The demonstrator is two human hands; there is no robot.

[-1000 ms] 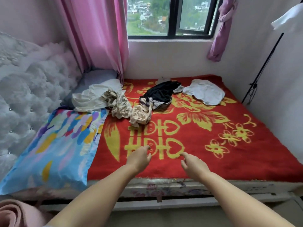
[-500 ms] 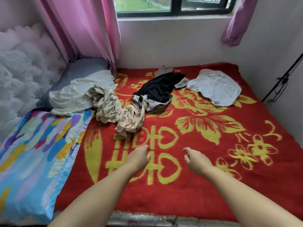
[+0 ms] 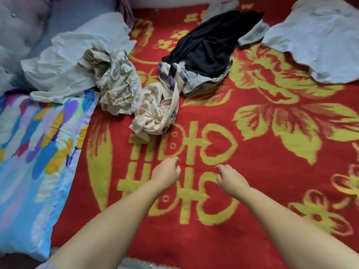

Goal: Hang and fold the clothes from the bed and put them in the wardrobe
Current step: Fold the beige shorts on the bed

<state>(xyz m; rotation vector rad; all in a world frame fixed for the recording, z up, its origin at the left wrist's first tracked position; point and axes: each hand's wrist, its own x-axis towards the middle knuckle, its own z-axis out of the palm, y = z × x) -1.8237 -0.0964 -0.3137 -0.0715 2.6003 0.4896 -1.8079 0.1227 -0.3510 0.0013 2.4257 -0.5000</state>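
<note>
Several crumpled garments lie on the red and yellow blanket (image 3: 252, 220). A cream garment (image 3: 155, 111) is nearest, with a beige patterned one (image 3: 116, 82) to its left and a pale off-white one (image 3: 73, 63) beyond. A black garment (image 3: 209, 41) lies over a grey striped piece (image 3: 196, 82). A light blue-white garment (image 3: 318, 35) is at the far right. My left hand (image 3: 167, 171) and my right hand (image 3: 231, 177) hover over the blanket short of the cream garment, fingers loosely curled, holding nothing.
A colourful blue pillow (image 3: 35, 158) lies at the left edge of the bed. A tufted white headboard (image 3: 17, 26) and a grey pillow (image 3: 81, 14) are at the top left. The bed's front edge (image 3: 136, 264) is just below my arms.
The view has moved closer and tilted down over the bed; window and curtains have left the frame. Both hands have reached further over the blanket toward the clothes pile.
</note>
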